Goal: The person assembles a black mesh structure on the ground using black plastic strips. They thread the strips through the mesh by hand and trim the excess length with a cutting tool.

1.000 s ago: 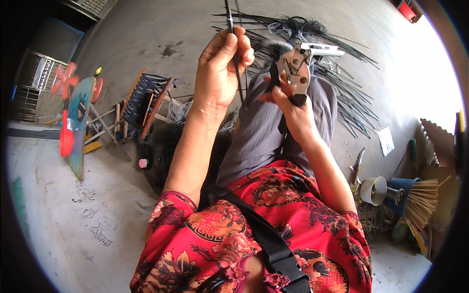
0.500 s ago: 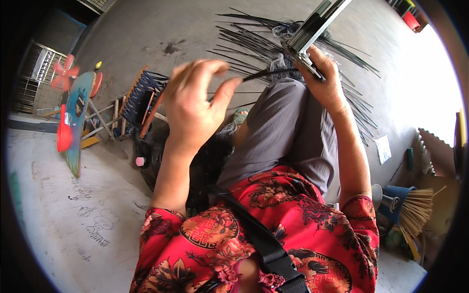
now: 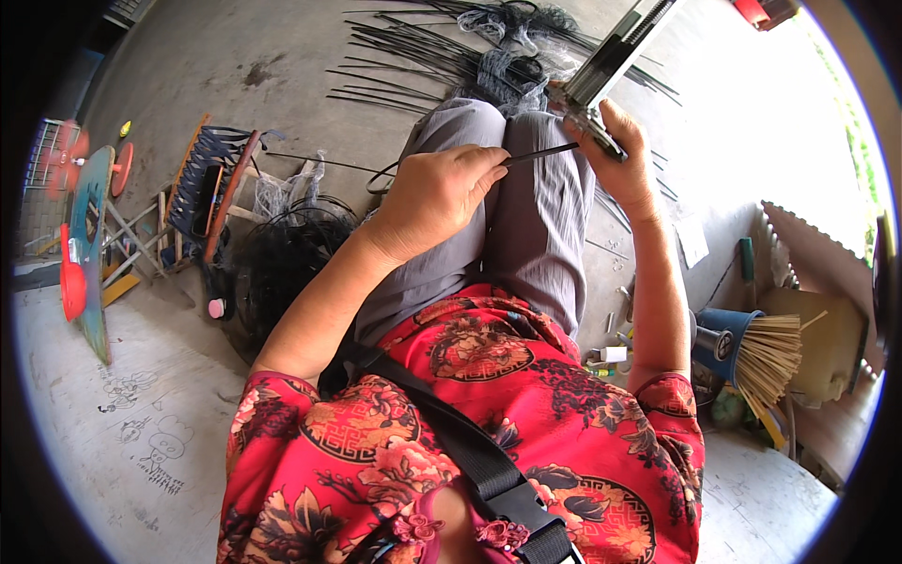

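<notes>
My left hand (image 3: 430, 199) is above my thighs, with its thumb and fingers pinched on a thin black strip (image 3: 545, 152). The strip points right, and its end is close to the fingers of my right hand (image 3: 622, 167). That hand is closed round a metal tool with a long narrow body (image 3: 615, 58), which looks like a stapler and tilts up to the right. My right palm and fingers partly hide its lower end. I cannot make out whether the strip's tip touches the tool.
Bundles of black rods (image 3: 413, 52) with clear film lie on the floor beyond my knees. Black coils (image 3: 291, 254) sit left of my legs, near a woven folding stool (image 3: 202, 188). A red fan (image 3: 70, 273) stands far left. A blue bucket with sticks (image 3: 738, 343) is at right.
My left hand has gone from raised with parted fingers to a pinch on the black strip, closer to my right hand. The right hand keeps the tool. The whole view has shifted.
</notes>
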Motion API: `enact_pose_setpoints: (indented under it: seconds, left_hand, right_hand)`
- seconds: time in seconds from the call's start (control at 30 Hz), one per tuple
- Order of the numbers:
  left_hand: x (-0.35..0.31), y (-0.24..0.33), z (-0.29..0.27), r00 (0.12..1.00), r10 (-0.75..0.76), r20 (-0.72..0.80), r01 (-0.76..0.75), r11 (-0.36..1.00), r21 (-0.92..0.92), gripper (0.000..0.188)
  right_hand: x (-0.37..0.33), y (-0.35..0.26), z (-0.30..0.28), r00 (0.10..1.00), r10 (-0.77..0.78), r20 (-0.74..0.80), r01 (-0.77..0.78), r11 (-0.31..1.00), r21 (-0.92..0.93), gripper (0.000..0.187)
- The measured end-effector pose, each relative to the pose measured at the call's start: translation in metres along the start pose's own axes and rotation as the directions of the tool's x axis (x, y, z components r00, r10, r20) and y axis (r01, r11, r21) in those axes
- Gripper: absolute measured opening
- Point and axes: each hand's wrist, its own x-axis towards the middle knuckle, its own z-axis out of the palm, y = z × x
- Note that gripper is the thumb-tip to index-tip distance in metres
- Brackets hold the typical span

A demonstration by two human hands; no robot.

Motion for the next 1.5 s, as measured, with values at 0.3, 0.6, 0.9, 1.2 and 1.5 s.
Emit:
enact_pose_setpoints:
  seconds: [0.3,0.6,0.9,1.2,1.5]
  left_hand:
    - [0.008,-0.024,-0.01,0.863,-0.504,-0.036,0.467,0.823,-0.322,0.019]
    - [0.038,0.007,-0.011,0.862,-0.506,-0.019,0.405,0.711,-0.576,0.018]
    - [0.026,0.026,-0.001,0.93,-0.164,-0.328,0.109,0.977,-0.182,0.016]
    - [0.02,0.009,0.013,0.92,-0.013,-0.391,0.083,0.983,0.163,0.027]
    - [0.01,-0.008,0.014,0.96,0.094,-0.265,0.022,0.914,0.405,0.041]
  right_hand:
    - [-0.027,-0.037,0.006,0.967,0.195,-0.165,-0.099,0.881,0.463,0.04]
    - [-0.135,0.054,0.056,0.812,0.582,-0.043,-0.54,0.777,0.324,0.018]
    - [-0.087,-0.046,0.037,0.763,0.626,0.162,-0.644,0.758,0.106,0.022]
    - [-0.065,-0.062,0.048,0.777,0.622,0.096,-0.625,0.781,-0.003,0.033]
    - [-0.062,-0.058,0.059,0.812,0.583,0.03,-0.573,0.806,-0.151,0.028]
